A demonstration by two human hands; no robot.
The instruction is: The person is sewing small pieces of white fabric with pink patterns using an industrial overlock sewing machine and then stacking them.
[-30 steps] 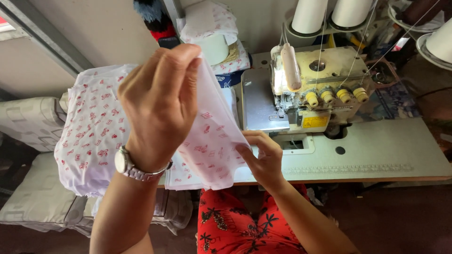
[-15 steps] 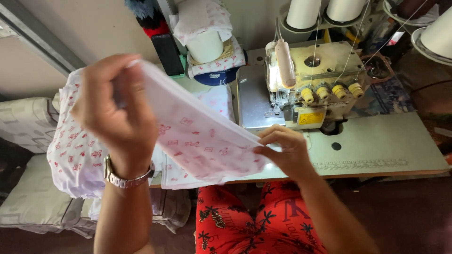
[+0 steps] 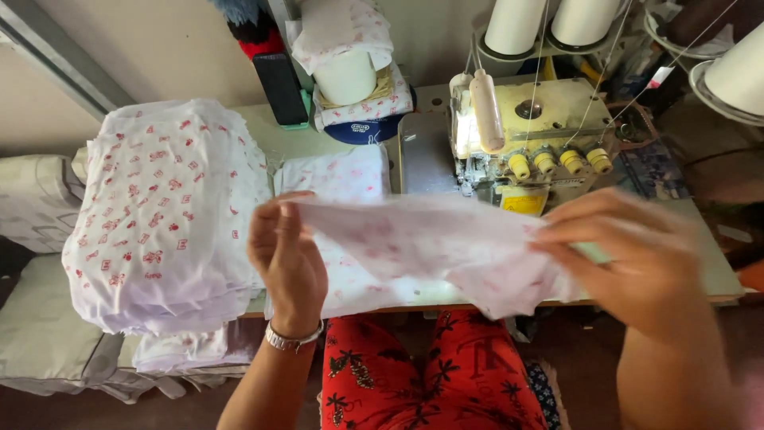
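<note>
A piece of white fabric with a red print (image 3: 430,243) is stretched between both hands above the table's front edge, blurred by motion. My left hand (image 3: 285,259), with a metal watch on the wrist, pinches its left end. My right hand (image 3: 629,255) grips its right end in front of the cream overlock sewing machine (image 3: 529,143). A flat layer of the same fabric (image 3: 338,179) lies on the table behind the held piece.
A tall stack of the same printed cloth (image 3: 167,215) sits at the table's left end. White thread cones (image 3: 549,22) stand behind the machine. A white cup wrapped in cloth (image 3: 346,72) sits at the back. Red patterned trousers (image 3: 430,374) show below.
My left hand has dropped from high on the left to table height. My right hand has moved rightward, and the fabric has been pulled out flat and wide between both.
</note>
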